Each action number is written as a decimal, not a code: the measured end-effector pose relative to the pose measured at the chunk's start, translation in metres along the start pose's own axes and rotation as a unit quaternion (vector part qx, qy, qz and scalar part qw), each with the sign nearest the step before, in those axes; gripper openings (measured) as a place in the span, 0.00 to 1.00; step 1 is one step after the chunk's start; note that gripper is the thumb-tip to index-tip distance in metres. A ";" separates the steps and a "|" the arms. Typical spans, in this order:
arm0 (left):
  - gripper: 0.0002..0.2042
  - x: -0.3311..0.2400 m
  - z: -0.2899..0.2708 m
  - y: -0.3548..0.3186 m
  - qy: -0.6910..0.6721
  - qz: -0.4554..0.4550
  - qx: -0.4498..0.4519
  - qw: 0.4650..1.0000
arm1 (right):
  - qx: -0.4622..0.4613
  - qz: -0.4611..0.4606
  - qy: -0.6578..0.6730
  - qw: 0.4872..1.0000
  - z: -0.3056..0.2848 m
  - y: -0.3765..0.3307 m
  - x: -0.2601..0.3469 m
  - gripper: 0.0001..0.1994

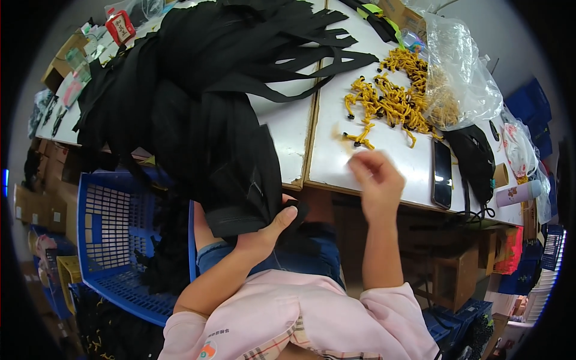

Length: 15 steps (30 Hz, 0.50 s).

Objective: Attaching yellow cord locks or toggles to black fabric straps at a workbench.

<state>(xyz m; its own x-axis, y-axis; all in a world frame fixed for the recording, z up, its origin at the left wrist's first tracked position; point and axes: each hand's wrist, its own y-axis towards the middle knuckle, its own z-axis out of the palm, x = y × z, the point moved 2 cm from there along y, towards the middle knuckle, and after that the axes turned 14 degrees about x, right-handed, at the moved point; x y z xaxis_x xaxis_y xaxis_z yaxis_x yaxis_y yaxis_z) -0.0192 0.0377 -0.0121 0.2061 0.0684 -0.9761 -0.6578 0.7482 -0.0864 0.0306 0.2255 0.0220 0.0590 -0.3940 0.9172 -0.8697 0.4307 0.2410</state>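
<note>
At the far left a blue plastic basket stands on the floor beside the person's knee, with dark material showing behind its mesh wall. Above it a big heap of black fabric strips covers the left half of the white tabletop and spills over the front edge toward the lap. The left hand sits low at that edge, its grip clamped on the hanging end of the black strips, thumb pressed on top of the folded corner. Since so much of the heap already overhangs, a firm pull here could, in my judgement, drag neighbouring strips off with it, and they would slide into the basket or onto the floor in a tangle. Further right the right hand hovers just above the tabletop's front edge; it is blurred, so I cannot tell whether its fingers are apart or pinched on anything. Just beyond it lie yellow cord pieces with dark ends, some loose and near the hand, most of them gathered at the mouth of a clear plastic bag. The loose cords look easy to snag together, so picking one may lift several or flick one off the edge. To the right a dark phone lies flat near the edge, where a careless sweep of the forearm could knock it down.
</note>
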 end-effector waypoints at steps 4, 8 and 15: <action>0.08 -0.012 0.001 -0.002 0.086 0.061 0.016 0.994 | 0.152 -0.005 0.197 0.968 0.037 -0.032 0.021 0.07; 0.07 -0.020 -0.001 -0.004 0.168 0.123 0.041 0.977 | 0.146 -0.180 -0.026 0.972 0.038 -0.032 0.036 0.09; 0.04 -0.031 0.001 -0.005 0.237 0.148 0.039 0.959 | 0.168 -0.241 -0.111 0.949 0.035 -0.028 0.040 0.12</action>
<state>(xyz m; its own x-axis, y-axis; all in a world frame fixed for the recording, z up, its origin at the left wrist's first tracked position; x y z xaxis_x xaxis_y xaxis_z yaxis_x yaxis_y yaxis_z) -0.0216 0.0327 0.0186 -0.3464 -0.0094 -0.9380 -0.5763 0.7912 0.2049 0.0400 0.1695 0.0411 0.4172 -0.6568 0.6281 -0.8777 -0.1120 0.4659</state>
